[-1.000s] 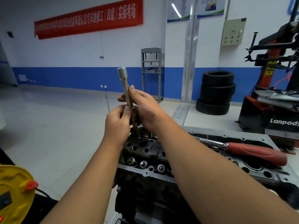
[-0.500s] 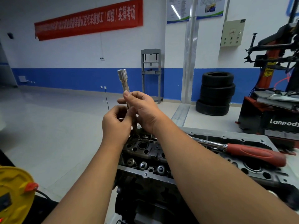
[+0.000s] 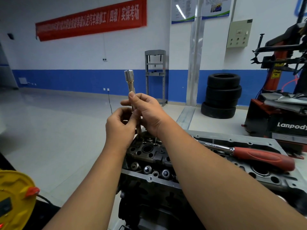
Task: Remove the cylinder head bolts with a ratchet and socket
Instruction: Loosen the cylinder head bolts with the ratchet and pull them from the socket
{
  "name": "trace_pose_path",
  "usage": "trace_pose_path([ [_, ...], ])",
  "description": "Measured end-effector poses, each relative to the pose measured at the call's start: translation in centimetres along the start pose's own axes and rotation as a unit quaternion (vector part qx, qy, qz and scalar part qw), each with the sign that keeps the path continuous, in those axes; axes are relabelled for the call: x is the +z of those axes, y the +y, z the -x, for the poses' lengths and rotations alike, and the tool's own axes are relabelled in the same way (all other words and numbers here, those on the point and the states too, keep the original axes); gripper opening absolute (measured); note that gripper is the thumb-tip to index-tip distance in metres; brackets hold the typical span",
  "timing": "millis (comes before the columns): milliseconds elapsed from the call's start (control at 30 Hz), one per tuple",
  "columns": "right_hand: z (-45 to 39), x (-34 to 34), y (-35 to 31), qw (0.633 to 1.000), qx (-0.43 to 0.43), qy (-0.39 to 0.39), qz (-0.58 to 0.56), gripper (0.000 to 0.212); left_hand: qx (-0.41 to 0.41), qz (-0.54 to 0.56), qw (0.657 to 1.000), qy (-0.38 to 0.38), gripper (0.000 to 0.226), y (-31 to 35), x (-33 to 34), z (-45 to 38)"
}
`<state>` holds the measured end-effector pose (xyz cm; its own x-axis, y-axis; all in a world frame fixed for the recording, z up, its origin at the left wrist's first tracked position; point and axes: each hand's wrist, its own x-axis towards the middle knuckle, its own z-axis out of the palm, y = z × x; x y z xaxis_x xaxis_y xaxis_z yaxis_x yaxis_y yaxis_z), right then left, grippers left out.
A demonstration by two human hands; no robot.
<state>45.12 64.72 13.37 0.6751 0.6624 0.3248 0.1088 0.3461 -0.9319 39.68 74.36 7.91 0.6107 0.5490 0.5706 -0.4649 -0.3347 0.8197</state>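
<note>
A slim, polished steel socket extension [image 3: 131, 90] stands almost upright over the 11 o'clock corner of the dark, grimy cast cylinder head [image 3: 147, 151]. The right hand [image 3: 149, 112] grips its shaft; the left hand [image 3: 119, 127] pinches it lower down. At 3 o'clock, the red-handled chrome ratchet [image 3: 249, 155] lies across the head. Stacked black tyres [image 3: 221, 95] stand at 1 o'clock.

Both forearms reaching forward, left hand [image 3: 120, 125] and right hand [image 3: 150, 113] raised together, fingers curled, pinching one upright shaft.
</note>
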Motion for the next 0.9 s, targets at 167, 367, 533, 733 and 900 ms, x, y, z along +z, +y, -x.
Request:
trace_pose_path([
  [167,0.0,0.2,-0.3,1.000,0.017,0.016,0.008,0.047,-0.020,0.019,1.000,-0.012,0.025,0.1,0.1,0.1],
  [367,0.2,0.2,-0.2,1.000,0.013,0.000,-0.006,0.028,-0.005,0.005,1.000,0.005,0.013,-0.1,0.0,-0.1],
  [533,0.1,0.3,-0.5,1.000,0.021,0.006,0.008,0.043,-0.039,0.033,0.998,-0.024,0.024,0.3,0.1,0.1],
  [733,0.0,0.0,-0.1,1.000,0.008,-0.003,-0.006,0.027,0.009,-0.017,1.000,0.014,0.008,0.2,-0.2,0.1],
  [900,-0.1,0.2,-0.2,1.000,0.019,0.003,0.017,0.043,-0.038,0.034,0.998,-0.021,0.026,0.8,0.2,0.4],
])
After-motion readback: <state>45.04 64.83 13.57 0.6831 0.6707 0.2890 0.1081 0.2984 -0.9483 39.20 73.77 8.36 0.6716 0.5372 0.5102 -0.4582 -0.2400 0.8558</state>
